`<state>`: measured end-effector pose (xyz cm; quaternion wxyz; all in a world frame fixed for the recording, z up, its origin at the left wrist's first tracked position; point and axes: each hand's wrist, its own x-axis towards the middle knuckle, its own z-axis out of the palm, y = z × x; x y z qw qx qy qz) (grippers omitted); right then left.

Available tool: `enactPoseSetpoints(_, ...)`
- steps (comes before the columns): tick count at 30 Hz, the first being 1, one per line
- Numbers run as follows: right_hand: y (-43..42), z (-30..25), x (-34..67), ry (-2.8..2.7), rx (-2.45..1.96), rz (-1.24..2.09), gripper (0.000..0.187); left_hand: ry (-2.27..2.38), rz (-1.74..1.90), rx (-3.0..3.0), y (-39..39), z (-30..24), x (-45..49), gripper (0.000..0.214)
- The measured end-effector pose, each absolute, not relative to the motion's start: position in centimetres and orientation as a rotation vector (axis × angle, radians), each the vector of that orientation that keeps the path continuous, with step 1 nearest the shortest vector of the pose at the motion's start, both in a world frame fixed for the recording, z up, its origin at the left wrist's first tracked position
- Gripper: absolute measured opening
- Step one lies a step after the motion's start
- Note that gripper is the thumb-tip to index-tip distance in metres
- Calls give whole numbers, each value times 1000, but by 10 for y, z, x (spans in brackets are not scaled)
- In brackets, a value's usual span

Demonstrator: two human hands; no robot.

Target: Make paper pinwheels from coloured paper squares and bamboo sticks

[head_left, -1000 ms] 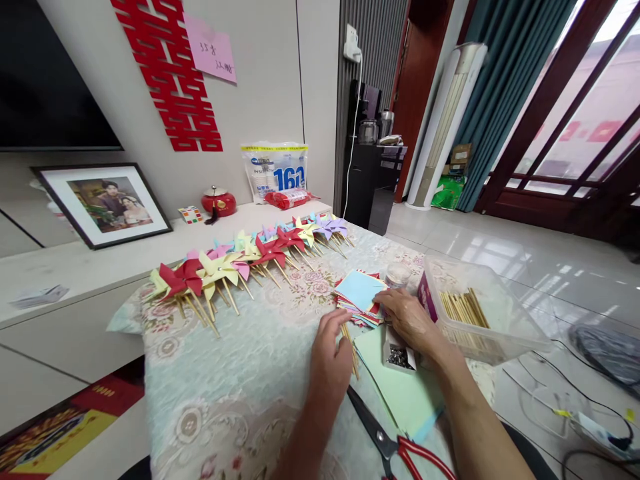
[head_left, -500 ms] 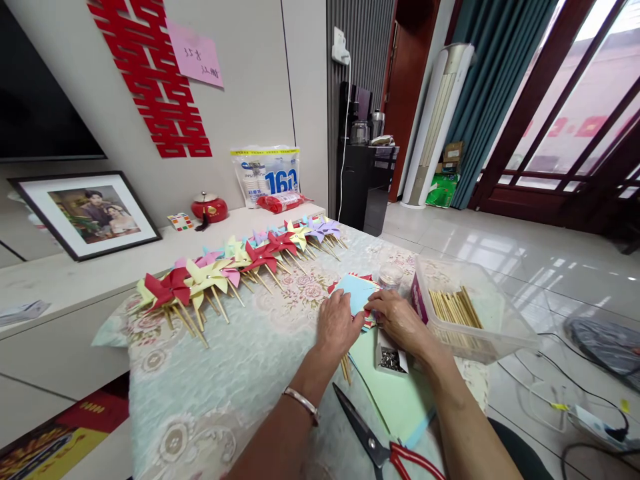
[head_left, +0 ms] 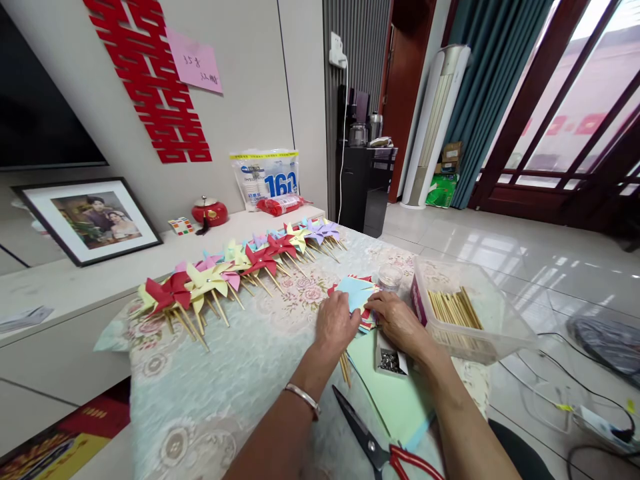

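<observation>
A light blue paper square (head_left: 356, 288), with slits cut in it, lies on top of a small stack of coloured paper pieces (head_left: 367, 321). My left hand (head_left: 336, 323) is closed on its near left side, thumb towards the middle. From the right, my right hand (head_left: 397, 319) pinches at the paper's edge, its fingertips partly hidden. Below my right hand sits a small white box of metal fasteners (head_left: 391, 361) on green paper sheets (head_left: 395, 403). A few wooden sticks (head_left: 345, 369) lie close to my left wrist.
Scissors with red handles (head_left: 371, 443) lie open at the near edge. Finished paper pinwheels (head_left: 260, 259) line the table's far left side. A clear plastic bin (head_left: 505, 320) with wooden sticks (head_left: 455, 308) stands at right, beside a round clear container (head_left: 390, 277).
The light blue paper has shifted and bent slightly under my fingers, showing yellow paper near my thumb. My left hand has moved a little; my right hand stays almost in place.
</observation>
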<state>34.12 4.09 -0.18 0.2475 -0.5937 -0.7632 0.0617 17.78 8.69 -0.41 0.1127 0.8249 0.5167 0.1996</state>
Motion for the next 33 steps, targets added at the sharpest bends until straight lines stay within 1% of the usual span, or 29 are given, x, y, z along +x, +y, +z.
enactPoseSetpoints(4, 42, -3, 342, -2073, -1598, 164, 36, 1508, 583, 2433, 89, 0, 177, 28)
enactPoseSetpoints(10, 43, -4, 343, -2078, -1595, 162, 34, 1521, 635, 2393, 97, 4, 173, 28)
enactPoseSetpoints(19, 43, -3, 344, -2096, -1634, 139, 36, 1635, 979, 2185, 107, 14, 152, 30)
enactPoseSetpoints(21, 43, -3, 344, -2103, -1642, 143, 36, 1631, 1105, 2040, 106, 15, 142, 29)
enactPoseSetpoints(23, 43, -3, 344, -2103, -1639, 157, 36, 1555, 1244, 1761, 101, 17, 131, 25)
enactPoseSetpoints(25, 42, -2, 344, -2097, -1624, 170, 36, 1397, 1333, 1421, 90, 19, 119, 21)
enactPoseSetpoints(27, 40, 0, 343, -2083, -1608, 166, 35, 1148, 1407, 1055, 72, 20, 106, 24)
enactPoseSetpoints(28, 40, 2, 343, -2071, -1599, 157, 35, 1034, 1391, 897, 62, 19, 100, 28)
enactPoseSetpoints(30, 38, 7, 341, -2018, -1567, 128, 34, 945, 1303, 654, 40, 15, 89, 36)
enactPoseSetpoints(33, 34, 17, 334, -1895, -1443, 127, 31, 885, 1235, 499, 13, 4, 76, 38)
